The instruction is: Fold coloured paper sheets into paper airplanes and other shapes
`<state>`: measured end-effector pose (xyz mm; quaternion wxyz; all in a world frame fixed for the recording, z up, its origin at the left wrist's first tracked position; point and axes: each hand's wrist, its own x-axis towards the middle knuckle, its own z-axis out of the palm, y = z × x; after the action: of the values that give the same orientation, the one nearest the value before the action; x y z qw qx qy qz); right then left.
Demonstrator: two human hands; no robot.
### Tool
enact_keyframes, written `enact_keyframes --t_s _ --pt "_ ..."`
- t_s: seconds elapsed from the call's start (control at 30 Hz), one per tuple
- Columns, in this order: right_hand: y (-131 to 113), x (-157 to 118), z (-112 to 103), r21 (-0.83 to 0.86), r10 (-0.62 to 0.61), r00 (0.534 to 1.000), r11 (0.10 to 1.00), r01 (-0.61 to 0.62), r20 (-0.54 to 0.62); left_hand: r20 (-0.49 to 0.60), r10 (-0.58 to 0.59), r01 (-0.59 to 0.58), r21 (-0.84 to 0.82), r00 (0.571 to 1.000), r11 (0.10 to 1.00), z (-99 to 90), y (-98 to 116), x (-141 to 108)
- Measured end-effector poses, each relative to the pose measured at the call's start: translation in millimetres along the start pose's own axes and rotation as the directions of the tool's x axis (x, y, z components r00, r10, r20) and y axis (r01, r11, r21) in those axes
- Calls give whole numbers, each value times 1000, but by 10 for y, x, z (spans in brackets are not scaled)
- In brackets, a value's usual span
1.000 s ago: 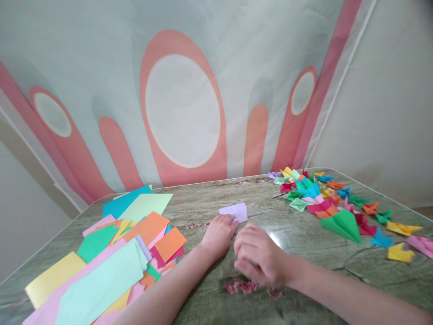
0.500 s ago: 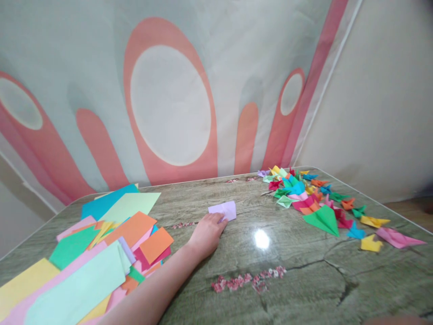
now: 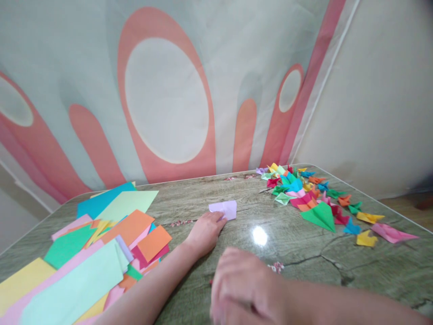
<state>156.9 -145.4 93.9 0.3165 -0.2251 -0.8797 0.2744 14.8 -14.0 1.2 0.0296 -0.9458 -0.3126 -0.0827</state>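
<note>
A small folded piece of lilac paper lies on the table. My left hand reaches to it from the lower left, and its fingertips press the paper's near left part against the tabletop, covering that corner. Closer to me, at the bottom centre, is my right hand, apart from the paper and a little blurred. Its fingers are curled in, and whether anything is inside them is hidden.
On the left lies a spread of coloured paper sheets, with a pale green sheet and an orange piece among them. Folded paper figures, including a green one, are heaped at the right. The wood-patterned table meets a printed backdrop.
My right hand has come in from the lower right to the bottom centre. My left hand stays on the lilac paper. The view has shifted slightly.
</note>
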Motion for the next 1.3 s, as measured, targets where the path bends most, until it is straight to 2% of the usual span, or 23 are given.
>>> enact_keyframes --t_s 0.07,0.13,0.2,0.27,0.47,0.73,1.03,1.2,1.3 --pt "432 41 3 -287 190 970 931 -226 -149 -6 -20 20 -29 1000 999 -10 10 -1" --pt "825 27 27 -520 330 910 747 -415 -252 -12 -21 21 -44 1000 999 -31 18 -3" --pt "1098 -20 55 -678 380 897 601 -424 -223 -13 -6 5 -36 1000 999 -57 22 -6" --pt "1233 -68 78 -746 391 904 547 -381 -175 -10 2 -2 -26 1000 1000 -77 21 -8" --pt "1298 -94 114 -815 387 913 484 -318 -127 22 2 -2 -1 1000 1000 -87 17 -16" --pt "1365 -80 105 -831 376 922 481 -281 -94 35 -73 69 98 997 993 -206 67 -54" --pt "1362 -119 32 -838 439 891 441 -322 -111 78 -119 104 179 990 978 -288 96 -75" --pt "1388 -138 -4 -832 464 879 439 -339 -113 96 -91 73 183 991 980 -284 108 -49" --pt "1395 -137 -43 -830 443 889 447 -334 -118 99 -40 22 171 994 985 -238 106 -27"
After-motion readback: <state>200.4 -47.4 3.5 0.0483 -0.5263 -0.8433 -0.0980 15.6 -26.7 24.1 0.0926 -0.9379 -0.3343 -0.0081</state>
